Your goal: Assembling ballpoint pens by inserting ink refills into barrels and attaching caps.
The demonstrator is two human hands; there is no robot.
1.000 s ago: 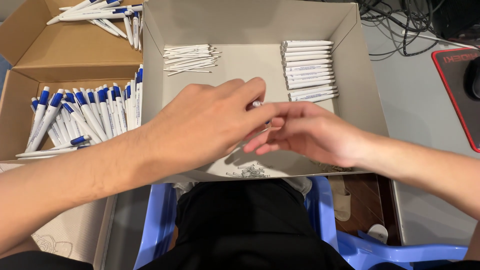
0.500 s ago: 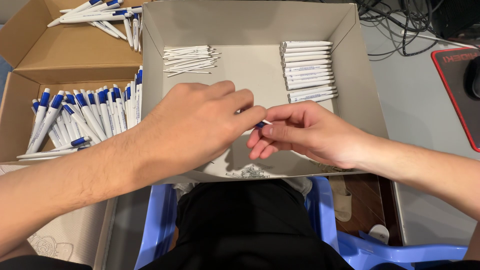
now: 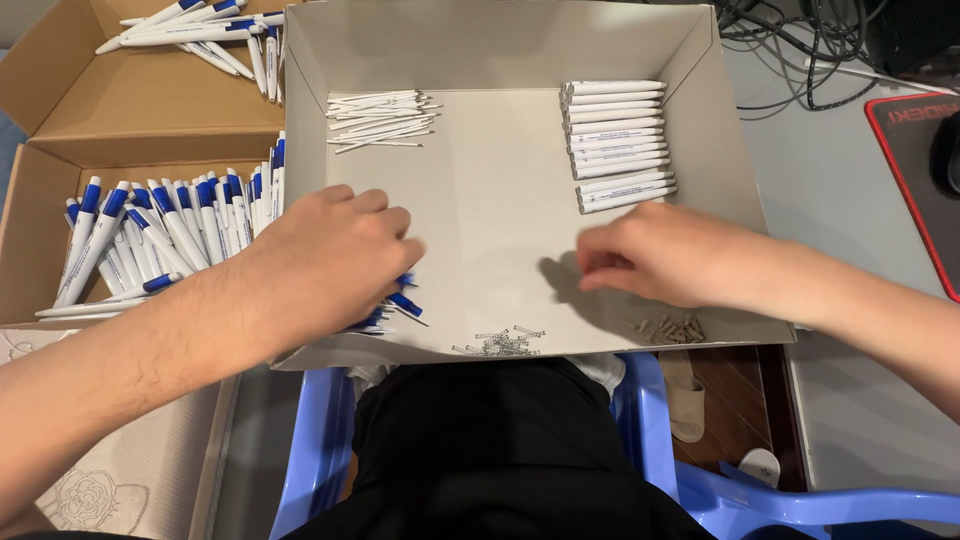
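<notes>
While sorted by kind in grey tray (image 3: 700, 90): left hand (image 3: 330, 260) curled over blue pen parts (image 3: 400, 298); right hand (image 3: 655, 255) loosely closed near small brown bits (image 3: 668, 327), contents indiscernible.

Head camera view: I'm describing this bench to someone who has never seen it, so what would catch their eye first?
Probably the grey tray in the middle, with a neat stack of white pen barrels at its far right and thin white refills at far left. The left hand rests over blue pen parts; the right hand hovers near small springs. Finished blue-and-white pens fill the cardboard box on the left.
</notes>
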